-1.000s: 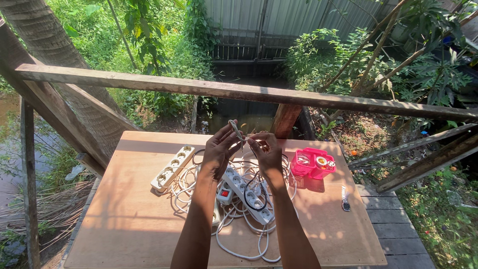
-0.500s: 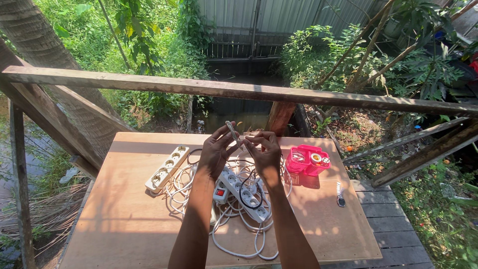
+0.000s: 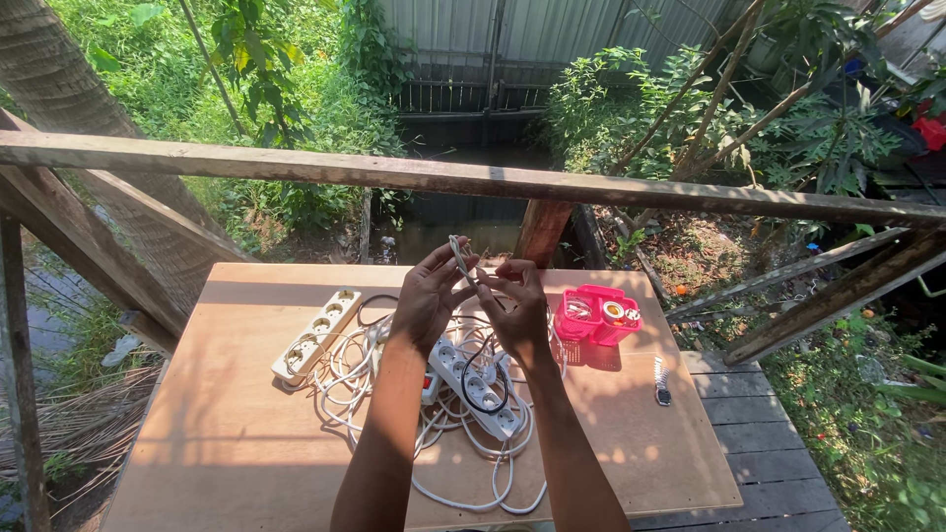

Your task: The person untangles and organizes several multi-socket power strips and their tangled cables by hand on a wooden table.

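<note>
Frame is drifting: board and hands are sitting lower-left versus a second ago. Grip is unchanged. Left hand (image 3: 426,298) and right hand (image 3: 517,303) are staying together at frame centre, pinching a thin white cable end (image 3: 458,254) above the power strips (image 3: 471,387). Pink plastic basket (image 3: 595,317) is sitting right of centre; no labels are legible.
</note>
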